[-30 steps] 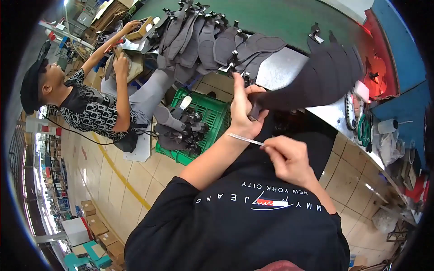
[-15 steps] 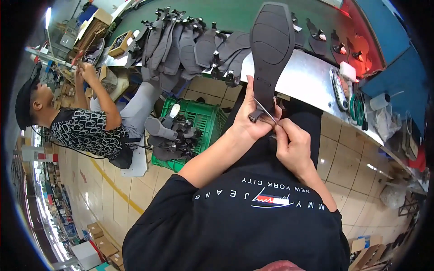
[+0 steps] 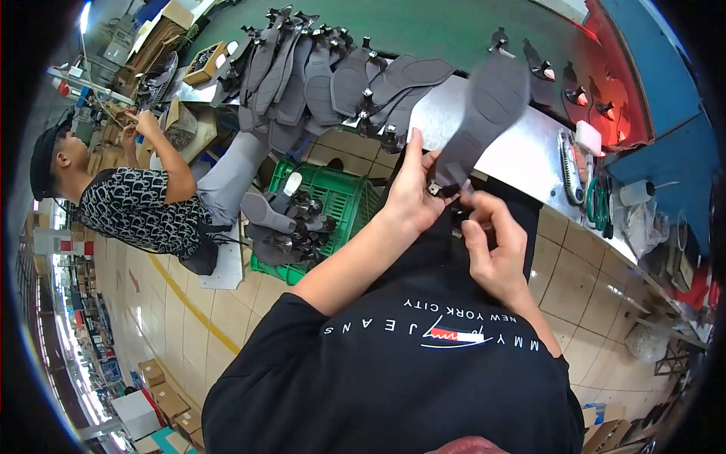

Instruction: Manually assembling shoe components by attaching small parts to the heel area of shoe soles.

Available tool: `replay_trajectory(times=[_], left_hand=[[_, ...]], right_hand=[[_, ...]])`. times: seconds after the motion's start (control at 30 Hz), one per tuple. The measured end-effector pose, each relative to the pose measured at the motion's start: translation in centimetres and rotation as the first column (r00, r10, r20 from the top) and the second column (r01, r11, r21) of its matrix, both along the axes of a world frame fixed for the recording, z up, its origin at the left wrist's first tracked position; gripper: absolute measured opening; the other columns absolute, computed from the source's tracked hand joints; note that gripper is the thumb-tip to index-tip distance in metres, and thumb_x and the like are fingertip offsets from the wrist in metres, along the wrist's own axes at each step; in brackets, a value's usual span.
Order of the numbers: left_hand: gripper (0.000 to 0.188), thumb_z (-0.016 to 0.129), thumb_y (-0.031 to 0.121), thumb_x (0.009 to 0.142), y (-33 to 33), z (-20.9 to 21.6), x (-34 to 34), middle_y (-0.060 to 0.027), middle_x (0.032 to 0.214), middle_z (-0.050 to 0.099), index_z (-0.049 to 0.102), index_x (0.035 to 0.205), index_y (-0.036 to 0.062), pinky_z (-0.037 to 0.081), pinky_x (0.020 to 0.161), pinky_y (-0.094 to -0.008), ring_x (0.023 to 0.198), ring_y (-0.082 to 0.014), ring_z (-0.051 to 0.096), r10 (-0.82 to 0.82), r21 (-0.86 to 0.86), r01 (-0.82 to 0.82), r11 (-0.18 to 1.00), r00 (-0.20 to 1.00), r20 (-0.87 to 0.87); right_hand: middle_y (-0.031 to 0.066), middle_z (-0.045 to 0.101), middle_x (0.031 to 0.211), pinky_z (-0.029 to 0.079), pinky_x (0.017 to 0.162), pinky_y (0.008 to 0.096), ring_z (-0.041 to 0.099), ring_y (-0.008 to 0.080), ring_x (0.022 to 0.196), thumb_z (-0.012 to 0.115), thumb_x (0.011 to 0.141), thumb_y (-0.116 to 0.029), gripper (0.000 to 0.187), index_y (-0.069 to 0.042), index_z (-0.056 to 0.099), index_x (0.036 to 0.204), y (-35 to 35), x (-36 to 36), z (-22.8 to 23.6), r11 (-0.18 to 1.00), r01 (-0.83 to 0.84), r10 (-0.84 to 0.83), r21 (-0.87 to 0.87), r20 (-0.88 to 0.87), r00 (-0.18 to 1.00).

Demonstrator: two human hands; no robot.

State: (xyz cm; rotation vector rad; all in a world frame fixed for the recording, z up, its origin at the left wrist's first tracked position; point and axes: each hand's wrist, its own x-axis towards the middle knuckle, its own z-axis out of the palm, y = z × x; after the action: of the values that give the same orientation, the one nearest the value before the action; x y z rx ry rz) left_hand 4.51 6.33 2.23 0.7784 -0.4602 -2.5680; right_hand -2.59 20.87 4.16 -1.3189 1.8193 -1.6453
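1. Left hand (image 3: pixel 414 193): closed around the narrow heel end of a dark shoe sole (image 3: pixel 490 98), thumb upright along its side.
2. Shoe sole: located at the left hand, broad end pointing up and away from both hands, tilted toward the right. The broad end is blurred.
3. Right hand (image 3: pixel 499 253): half open, index finger bent toward the heel end, thumb apart from it. Contact with the sole, and whether the curled fingers hold anything, cannot be told.
4. Metal tabletop (image 3: pixel 525 147): beyond the hands, extending to their right.
5. Pile of soles (image 3: pixel 291 76): beyond and to the left of the left hand, overlapping, many with heels attached.
6. Green crate (image 3: pixel 355 200): left of the left hand, below tabletop level, containing more heeled soles (image 3: pixel 268 216).
7. Right of the right hand, at the tabletop edge: white block (image 3: pixel 588 138), cutter (image 3: pixel 571 170), green-handled scissors (image 3: pixel 598 203).
8. Green surface (image 3: pixel 454 30): beyond the metal tabletop, carrying separate heeled pieces (image 3: pixel 540 64) on the right.
9. Co-worker (image 3: pixel 140 208): seated well to the left of the hands, both arms raised.
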Motion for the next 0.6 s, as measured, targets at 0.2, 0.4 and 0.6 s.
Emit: replay_trajectory(times=[0.2,0.4,0.6], left_hand=[[0.015,0.06,0.026,0.094,2.0,-1.2,-1.2,-0.0027,0.078,0.063,0.061,0.093,0.0107,0.052,0.063,-0.0282,0.07,-0.014,0.063,-0.046,-0.139,0.046,0.989,0.999,0.005],[0.021,0.064,0.028,0.092,2.5,-1.1,-2.7,0.0002,0.071,0.059,0.063,0.088,0.0075,0.049,0.057,-0.0251,0.064,-0.0101,0.059,-0.085,-0.124,0.086,0.989,0.996,0.018],[0.019,0.068,0.026,0.09,1.9,-1.1,-4.4,0.004,0.072,0.058,0.065,0.087,0.0075,0.041,0.055,-0.0216,0.063,-0.0049,0.053,-0.017,-0.163,0.035,0.986,0.993,0.116]], right_hand=[[0.0009,0.044,0.07,0.034,0.047,0.0245,0.037,0.0095,0.054,0.077,0.072,-0.003,0.061,-0.007,0.057,0.129,-1.9,-2.1,-0.8,1.0,0.003,-0.002,0.003,-0.078,0.997],[0.0055,0.053,0.071,0.041,0.049,0.0267,0.051,0.0148,0.056,0.074,0.073,-0.002,0.046,-0.006,0.065,0.118,-2.4,-3.7,-1.9,0.998,0.032,-0.04,-0.059,-0.142,0.989],[0.0094,0.058,0.075,0.047,0.051,0.0319,0.059,0.0232,0.058,0.07,0.076,0.0,0.038,-0.005,0.066,0.113,-3.6,-5.1,-2.9,0.979,0.078,-0.15,-0.19,-0.406,0.901]])
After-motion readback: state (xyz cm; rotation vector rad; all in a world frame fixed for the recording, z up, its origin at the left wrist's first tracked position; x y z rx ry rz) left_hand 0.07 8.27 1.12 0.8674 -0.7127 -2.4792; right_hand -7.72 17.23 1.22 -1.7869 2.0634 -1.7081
